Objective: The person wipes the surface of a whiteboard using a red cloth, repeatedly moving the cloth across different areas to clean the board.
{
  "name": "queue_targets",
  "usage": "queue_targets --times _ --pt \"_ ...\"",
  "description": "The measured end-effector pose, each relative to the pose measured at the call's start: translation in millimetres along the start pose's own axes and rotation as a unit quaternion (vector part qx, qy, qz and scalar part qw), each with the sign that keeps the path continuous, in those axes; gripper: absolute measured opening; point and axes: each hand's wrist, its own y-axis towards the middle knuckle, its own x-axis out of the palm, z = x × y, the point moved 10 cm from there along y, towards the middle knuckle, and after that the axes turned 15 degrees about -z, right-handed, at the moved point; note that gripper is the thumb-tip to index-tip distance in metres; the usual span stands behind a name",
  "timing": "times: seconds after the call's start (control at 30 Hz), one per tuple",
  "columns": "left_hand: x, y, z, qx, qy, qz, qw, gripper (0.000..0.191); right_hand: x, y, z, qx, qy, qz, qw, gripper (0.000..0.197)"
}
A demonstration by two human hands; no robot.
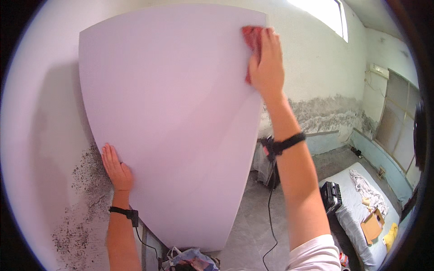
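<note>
A tall, smooth panel, pale pinkish-white, stands upright in front of me; it could be a cabinet side or a board. My right hand presses a red cloth against the panel near its upper right edge. Part of the cloth is hidden under the palm and fingers. Lower down, my left hand lies flat on the panel's left edge, holding nothing, its fingers close together and pointing up. Each forearm wears a black strap with a small device and a cable.
A plastic bag with things in it sits at the panel's foot. On the right, a bed carries a black case, an open cardboard box and crumpled fabric. A cable hangs over the grey floor.
</note>
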Motion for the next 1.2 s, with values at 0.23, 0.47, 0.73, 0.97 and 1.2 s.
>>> queue_targets --times 0.23,0.47,0.73,0.97,1.2 --pt "-18.2 11.6 14.7 -0.086 -0.030 0.033 0.995 0.074 -4.5 -83.3 -21.7 -0.037 0.043 -0.066 0.996 0.077" --pt "-17.6 52.6 113.7 0.078 -0.002 0.016 0.997 0.074 -14.2 48.3 40.7 0.022 0.054 0.021 0.998 0.066" --pt "4.4 42.9 105.4 0.112 0.029 0.010 0.993 0.066 -1.3 -26.5 -13.0 0.003 0.041 -0.005 0.999 0.072" --pt "0.1 44.9 113.9 0.107 0.030 0.033 0.993 0.063 3.3 -209.0 -47.9 -0.033 0.050 -0.034 0.998 0.065" --pt "7.5 44.5 105.6 0.094 0.014 0.015 0.995 0.065 29.0 -352.9 -65.7 -0.055 0.039 -0.232 0.970 0.060"
